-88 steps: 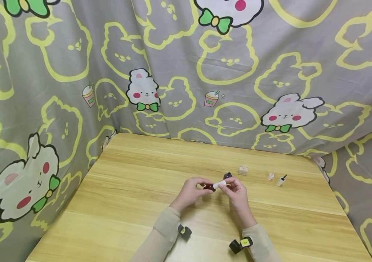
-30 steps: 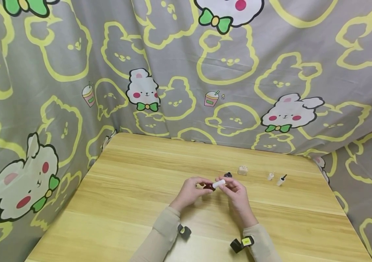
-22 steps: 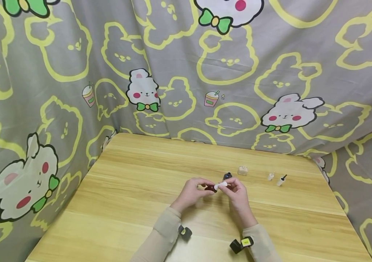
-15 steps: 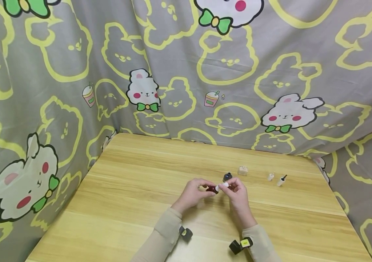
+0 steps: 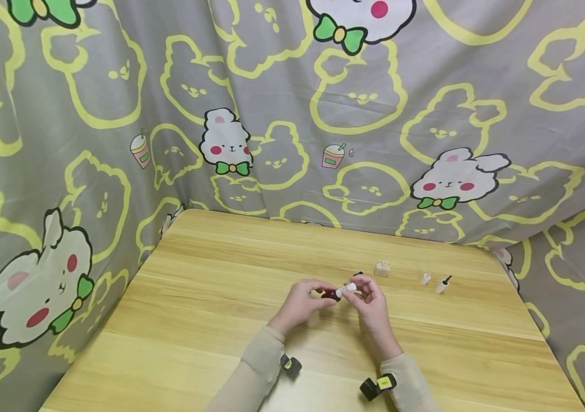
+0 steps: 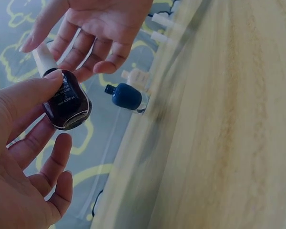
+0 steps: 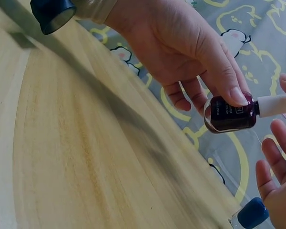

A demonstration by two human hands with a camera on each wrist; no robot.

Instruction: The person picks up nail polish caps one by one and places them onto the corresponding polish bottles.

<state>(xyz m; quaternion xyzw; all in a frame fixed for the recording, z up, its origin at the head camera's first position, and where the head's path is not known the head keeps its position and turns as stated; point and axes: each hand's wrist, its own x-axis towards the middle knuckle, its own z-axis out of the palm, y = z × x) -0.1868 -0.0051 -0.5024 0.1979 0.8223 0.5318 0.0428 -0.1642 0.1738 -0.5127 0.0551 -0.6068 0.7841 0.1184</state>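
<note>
Rabbit-print curtain [image 5: 282,80] hangs behind your wooden table [image 5: 205,309]. Above it, your left hand [image 5: 299,304] pinches the dark-red nail polish bottle [image 7: 229,114] — your right hand [image 5: 371,303] pinches the white cap [image 7: 275,105] at its neck. Best keep both aligned, bottle still — turn the cap lightly.

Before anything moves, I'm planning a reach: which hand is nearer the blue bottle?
Right: the right hand is just in front of the blue bottle; the left hand is farther off, leftward.

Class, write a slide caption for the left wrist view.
Left hand holds a dark bottle, right hand pinches the white cap at its neck; a blue bottle stands beyond.
</note>
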